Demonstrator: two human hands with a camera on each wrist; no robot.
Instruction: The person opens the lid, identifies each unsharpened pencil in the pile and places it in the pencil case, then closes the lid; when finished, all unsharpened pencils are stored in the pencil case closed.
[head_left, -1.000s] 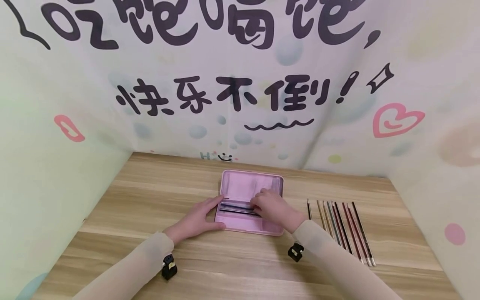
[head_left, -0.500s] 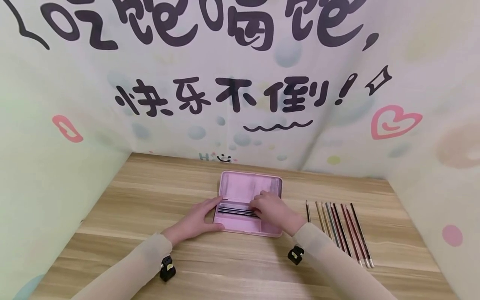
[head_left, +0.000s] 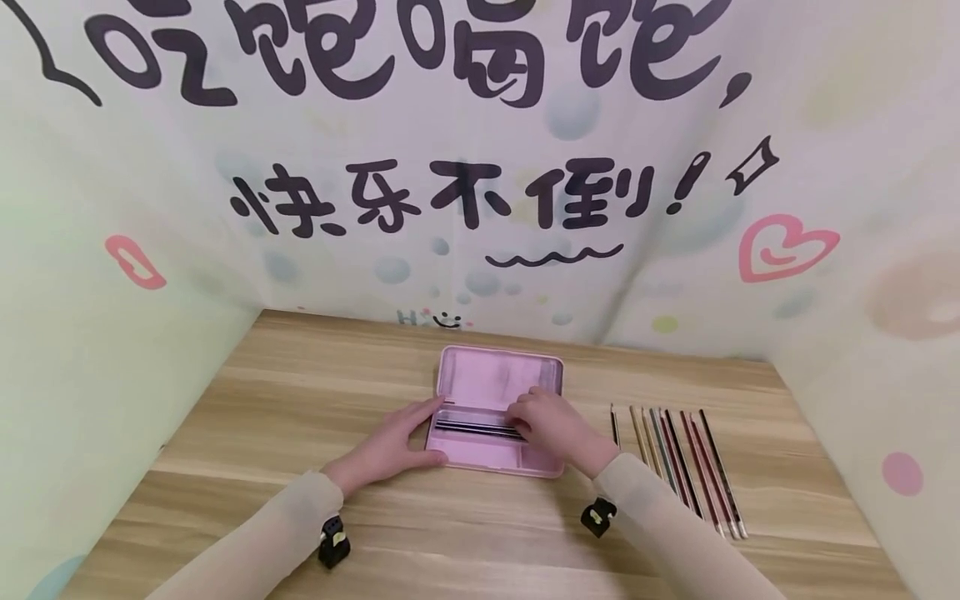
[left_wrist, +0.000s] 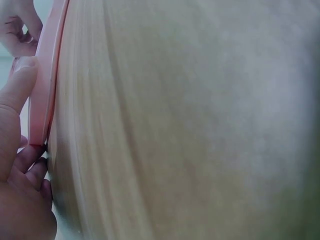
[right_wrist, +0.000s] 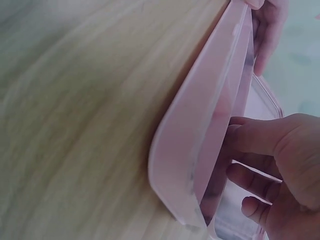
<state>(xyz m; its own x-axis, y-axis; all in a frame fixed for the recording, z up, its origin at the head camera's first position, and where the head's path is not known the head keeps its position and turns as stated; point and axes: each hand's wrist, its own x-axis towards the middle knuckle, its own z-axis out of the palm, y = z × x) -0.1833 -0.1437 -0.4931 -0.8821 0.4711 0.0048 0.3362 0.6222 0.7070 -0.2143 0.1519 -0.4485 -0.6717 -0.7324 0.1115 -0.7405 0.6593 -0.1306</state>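
Note:
An opened pink case (head_left: 480, 454) lies on the table with its lid tilted back. Several dark pencils (head_left: 474, 428) lie bunched lengthwise inside. My left hand (head_left: 386, 446) grips the case's left end, its thumb against the pink wall (left_wrist: 45, 75) in the left wrist view. My right hand (head_left: 558, 425) reaches into the right part, with curled fingers pinching the pencils' right ends. In the right wrist view the thumb and fingers of this hand (right_wrist: 295, 170) dip behind the case wall (right_wrist: 185, 140), which hides the fingertips.
Several loose pencils (head_left: 671, 458) in black, red, grey and tan lie in a slanted row right of the case, partly behind the right sleeve (head_left: 675, 533). A printed cloth wall (head_left: 450, 283) stands along the table's back edge.
The dark pencils in the case, spread apart earlier, now lie closer together and nearer the front. My right hand has shifted slightly right; my left hand keeps its hold on the case.

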